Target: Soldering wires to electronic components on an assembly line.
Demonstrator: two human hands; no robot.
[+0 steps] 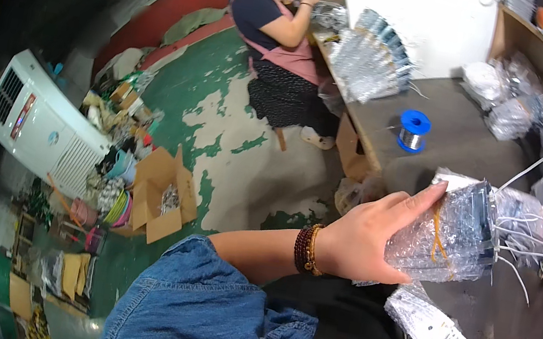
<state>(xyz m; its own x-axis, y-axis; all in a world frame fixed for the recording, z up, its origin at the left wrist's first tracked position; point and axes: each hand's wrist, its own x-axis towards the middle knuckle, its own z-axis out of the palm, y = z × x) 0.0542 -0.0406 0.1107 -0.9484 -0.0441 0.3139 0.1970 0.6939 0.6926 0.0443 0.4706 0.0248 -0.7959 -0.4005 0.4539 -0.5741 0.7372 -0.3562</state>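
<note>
My left hand (361,233) reaches in from the lower left, in a denim sleeve with a beaded bracelet at the wrist. Its fingers and thumb are closed round the side of a bubble-wrapped bundle (454,234) of flat metal pieces. A yellow rubber band crosses this bundle, and white wires stick out at its right end. Below it on the workbench (441,171) lies a smaller bubble-wrapped piece (419,322) with a white wire. More wrapped pieces (526,220) with white wires lie behind the bundle's right end. My right hand does not show.
A blue spool of silvery wire (414,130) stands on the bench. Fanned wrapped pieces (374,61) lean near a white board (436,25). Clear bags (509,101) sit far right. A co-worker (282,36) holds something at the far bench end. A cardboard box (164,199) and white air cooler (51,124) stand left.
</note>
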